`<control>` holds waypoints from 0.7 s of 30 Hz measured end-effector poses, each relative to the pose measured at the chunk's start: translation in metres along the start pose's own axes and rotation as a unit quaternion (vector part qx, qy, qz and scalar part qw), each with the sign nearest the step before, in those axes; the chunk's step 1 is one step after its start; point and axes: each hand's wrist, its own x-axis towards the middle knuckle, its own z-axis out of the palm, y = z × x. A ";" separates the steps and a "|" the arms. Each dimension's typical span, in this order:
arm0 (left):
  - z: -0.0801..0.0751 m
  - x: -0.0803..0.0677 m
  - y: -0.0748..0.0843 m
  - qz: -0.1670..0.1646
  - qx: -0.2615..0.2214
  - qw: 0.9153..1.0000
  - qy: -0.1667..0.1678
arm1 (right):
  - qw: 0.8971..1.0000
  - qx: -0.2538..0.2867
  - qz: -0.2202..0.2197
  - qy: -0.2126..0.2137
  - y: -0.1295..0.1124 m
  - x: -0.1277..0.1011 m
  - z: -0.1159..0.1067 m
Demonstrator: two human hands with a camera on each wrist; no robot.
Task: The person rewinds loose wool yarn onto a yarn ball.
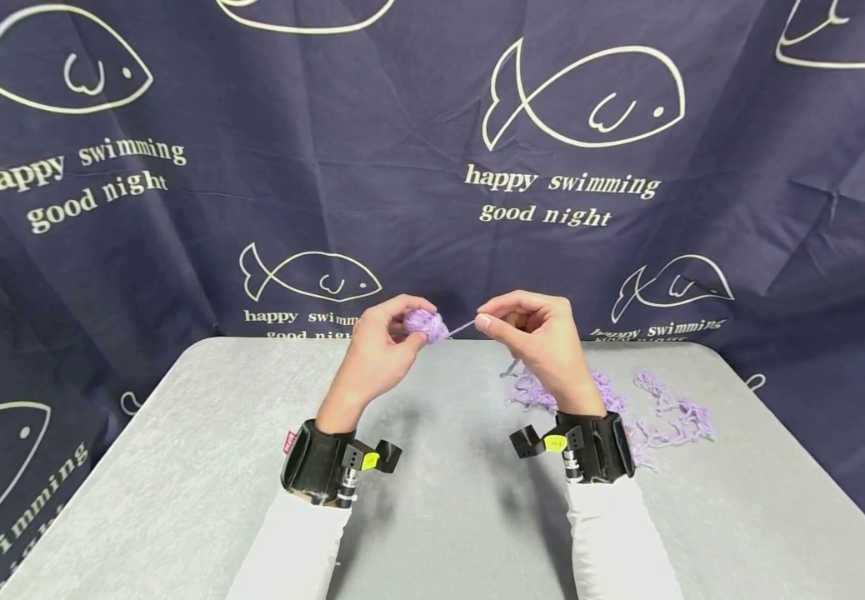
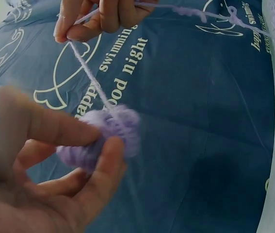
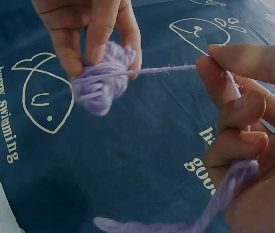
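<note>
The left hand (image 1: pixel 376 354) holds a small ball of purple yarn (image 1: pixel 425 324) above the far edge of the grey table (image 1: pixel 177 500), its thumb and fingers curled round the ball and pinching it. A taut strand (image 1: pixel 461 327) runs from the ball to the right hand (image 1: pixel 541 342), which pinches it between thumb and forefinger just beside the ball. The head view alone shows the wider scene: a loose tangle of the same yarn (image 1: pixel 657 412) lying on the table behind and to the right of the right hand, a dark fish-print cloth (image 1: pixel 177 233) hung behind, and black wrist straps over white sleeves. The left wrist view shows what the head view cannot: the ball sits between the thumb (image 2: pixel 55 128) and a fingertip, and the strand climbs straight up from it into the other hand's fingertips. The right wrist view adds that the strand passes on through the right hand's curled fingers (image 3: pixel 234 145) and hangs out below the palm as a thicker purple tail (image 3: pixel 176 227), with several turns of yarn wrapped across the ball's face.
</note>
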 end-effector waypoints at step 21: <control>0.003 -0.005 0.009 0.026 -0.200 0.941 -0.270 | 0.992 0.107 0.020 0.057 0.010 0.004 -0.005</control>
